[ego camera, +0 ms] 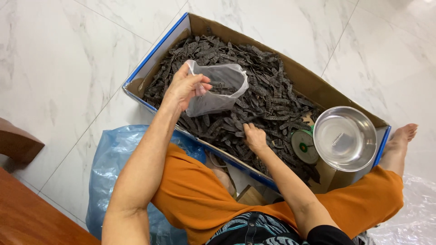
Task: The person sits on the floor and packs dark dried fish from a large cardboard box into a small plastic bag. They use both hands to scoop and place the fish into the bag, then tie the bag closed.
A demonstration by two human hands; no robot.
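**Dried pods gathered beside an open bag**

A clear plastic bag (218,88) is pinched at its rim by the left hand (186,86), fingers closed, mouth held open above the pods. The right hand (255,138) is pressed, fingers curled, into the dark dried pods (268,97) in the cardboard box (313,84); whether any are gripped cannot be told. The mouth is best kept wide and close. A steel bowl (345,138) on a scale sits right of that hand.

The fingertips of the right hand (255,137) were buried among the dark dried pods (268,97). The round steel weighing pan (344,138) covered most of the green-dialled kitchen scale (303,146). The brown wooden furniture (22,199), possibly a bench, was cut off at the left edge.
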